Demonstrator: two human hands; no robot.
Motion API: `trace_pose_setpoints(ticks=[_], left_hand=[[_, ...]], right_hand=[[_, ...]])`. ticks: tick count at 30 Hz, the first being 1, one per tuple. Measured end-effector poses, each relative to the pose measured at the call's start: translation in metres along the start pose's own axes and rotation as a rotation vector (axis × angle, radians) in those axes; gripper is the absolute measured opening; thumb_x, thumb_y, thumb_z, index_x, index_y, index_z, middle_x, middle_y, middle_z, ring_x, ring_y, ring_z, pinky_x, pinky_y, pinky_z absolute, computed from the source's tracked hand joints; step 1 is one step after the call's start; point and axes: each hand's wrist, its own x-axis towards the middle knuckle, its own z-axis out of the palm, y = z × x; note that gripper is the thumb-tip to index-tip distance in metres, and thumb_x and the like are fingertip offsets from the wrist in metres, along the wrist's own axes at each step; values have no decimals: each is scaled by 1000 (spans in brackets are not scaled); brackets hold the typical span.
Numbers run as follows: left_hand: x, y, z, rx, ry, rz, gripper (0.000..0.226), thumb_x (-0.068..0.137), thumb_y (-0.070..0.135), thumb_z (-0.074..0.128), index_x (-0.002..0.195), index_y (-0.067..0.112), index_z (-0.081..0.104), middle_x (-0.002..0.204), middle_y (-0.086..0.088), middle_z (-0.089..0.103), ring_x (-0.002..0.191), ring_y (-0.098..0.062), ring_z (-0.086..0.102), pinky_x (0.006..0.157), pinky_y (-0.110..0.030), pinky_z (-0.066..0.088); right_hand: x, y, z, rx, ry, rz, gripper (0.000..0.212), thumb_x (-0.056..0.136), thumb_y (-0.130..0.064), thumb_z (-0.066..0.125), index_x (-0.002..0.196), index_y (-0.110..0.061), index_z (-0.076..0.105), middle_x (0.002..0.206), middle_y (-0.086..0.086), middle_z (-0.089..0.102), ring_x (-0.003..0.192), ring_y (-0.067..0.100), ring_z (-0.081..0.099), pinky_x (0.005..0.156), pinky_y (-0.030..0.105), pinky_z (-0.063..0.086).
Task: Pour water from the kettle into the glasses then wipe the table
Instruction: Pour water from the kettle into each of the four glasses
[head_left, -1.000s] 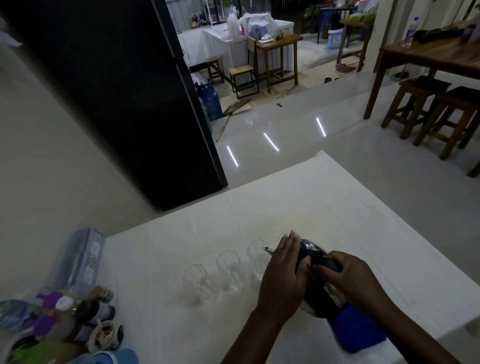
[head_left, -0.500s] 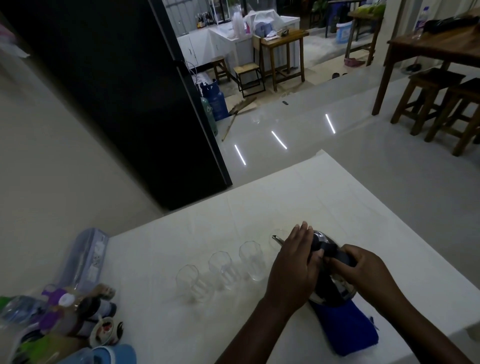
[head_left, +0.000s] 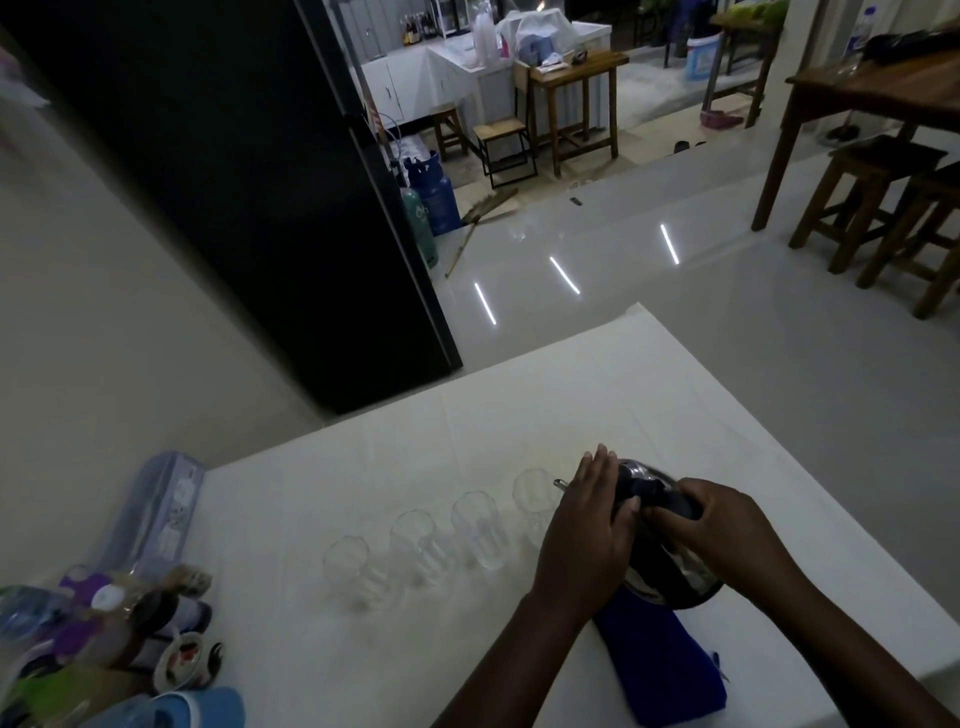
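Note:
A shiny metal kettle (head_left: 670, 577) with a dark handle stands on the white table (head_left: 675, 395), near its front right. My right hand (head_left: 727, 535) grips the handle on top. My left hand (head_left: 587, 530) lies flat against the kettle's left side and lid. The spout tip (head_left: 560, 483) pokes out past my left hand toward the nearest glass. Several clear glasses stand in a slanting row left of the kettle: the nearest (head_left: 532, 496), then one (head_left: 475, 525), then one (head_left: 415, 540) and the farthest (head_left: 348, 569). A blue cloth (head_left: 670, 670) lies under and in front of the kettle.
Bottles, small jars and a plastic case (head_left: 156, 509) crowd the table's left front corner (head_left: 104, 634). A black fridge (head_left: 234, 182) stands behind the table at the left. Wooden stools (head_left: 883, 197) and a wooden table stand on the glossy floor at the far right.
The view has shifted slightly. Both hands stay on the kettle; it now sits a little farther right of the glasses, with a fourth glass showing beside my left hand.

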Motion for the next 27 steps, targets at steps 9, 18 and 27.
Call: trace_pose_setpoints(ticks=[9, 18, 27], left_hand=[[6, -6, 3, -59, 32, -50, 71, 92, 62, 14, 150, 23, 14, 158, 11, 12, 142, 3, 2, 115, -23, 11], [10, -10, 1, -92, 47, -52, 68, 93, 60, 16, 150, 24, 14, 157, 13, 12, 141, 5, 2, 115, -21, 11], [14, -16, 1, -109, 47, -51, 66, 93, 58, 17, 150, 24, 15, 157, 13, 12, 141, 6, 3, 115, -19, 11]], right_hand=[[19, -3, -5, -85, -48, -33, 27, 77, -31, 67, 58, -35, 49, 56, -9, 56, 56, 3, 53, 49, 18, 31], [29, -8, -5, -134, -76, -28, 17, 77, -36, 65, 64, -32, 55, 61, -8, 60, 59, 5, 56, 51, 20, 38], [34, -13, -6, -128, -107, -16, 21, 76, -36, 66, 62, -38, 50, 62, -13, 58, 61, 2, 55, 52, 19, 37]])
